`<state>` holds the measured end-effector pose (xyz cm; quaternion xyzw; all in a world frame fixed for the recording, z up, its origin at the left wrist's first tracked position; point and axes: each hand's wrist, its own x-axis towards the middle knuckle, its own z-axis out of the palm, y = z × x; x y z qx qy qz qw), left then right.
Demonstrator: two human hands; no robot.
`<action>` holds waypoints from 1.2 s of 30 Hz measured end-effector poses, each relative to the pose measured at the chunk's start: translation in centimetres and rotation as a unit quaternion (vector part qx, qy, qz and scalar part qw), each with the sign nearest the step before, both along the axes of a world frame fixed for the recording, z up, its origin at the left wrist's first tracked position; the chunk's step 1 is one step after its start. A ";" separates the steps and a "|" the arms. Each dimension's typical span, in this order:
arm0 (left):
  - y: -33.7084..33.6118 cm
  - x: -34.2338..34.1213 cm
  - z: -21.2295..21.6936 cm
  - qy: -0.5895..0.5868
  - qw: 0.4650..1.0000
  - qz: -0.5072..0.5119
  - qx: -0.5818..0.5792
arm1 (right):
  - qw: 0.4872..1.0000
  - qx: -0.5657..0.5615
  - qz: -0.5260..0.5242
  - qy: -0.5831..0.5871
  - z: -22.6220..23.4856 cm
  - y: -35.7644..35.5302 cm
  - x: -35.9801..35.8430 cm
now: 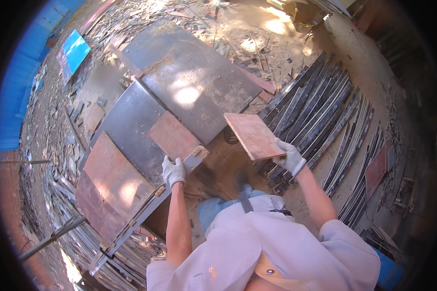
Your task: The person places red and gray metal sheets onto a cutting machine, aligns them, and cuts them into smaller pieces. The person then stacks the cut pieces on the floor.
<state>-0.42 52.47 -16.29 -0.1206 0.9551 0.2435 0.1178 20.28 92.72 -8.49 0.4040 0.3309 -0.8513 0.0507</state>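
My right hand [290,157], in a whitish work glove, grips the near right corner of a reddish plywood board [254,136]. The board is held up in the air beyond the right edge of the dark metal work table [131,114]. At the table's near edge, my gloved left hand [173,171] rests by the metal rail [150,206] with its fingers apart. Just beyond those fingers a smaller plywood piece [172,133] lies flat on the table. Left of that hand lies a larger reddish plywood sheet [116,169], also flat.
A long narrow gap splits the table top, and its far panel [194,82] carries sawdust. Dark strips [315,102] lie piled on the ground at the right. Scrap wood [73,194] is heaped at the left, near a metal pole [53,237]. A blue sheet [76,50] leans farther back.
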 end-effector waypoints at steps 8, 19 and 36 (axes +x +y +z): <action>-2.0 -5.0 5.0 0.091 0.994 -0.023 -0.059 | 0.878 0.234 -0.412 0.068 8.1 35.7 23.3; 1.0 -2.2 16.9 0.066 0.904 -0.046 0.419 | 0.954 0.033 0.280 -0.104 11.0 -12.3 -19.1; 2.1 1.1 20.0 -0.025 0.903 0.010 0.428 | 0.936 0.255 0.238 -0.047 10.2 -16.8 -13.4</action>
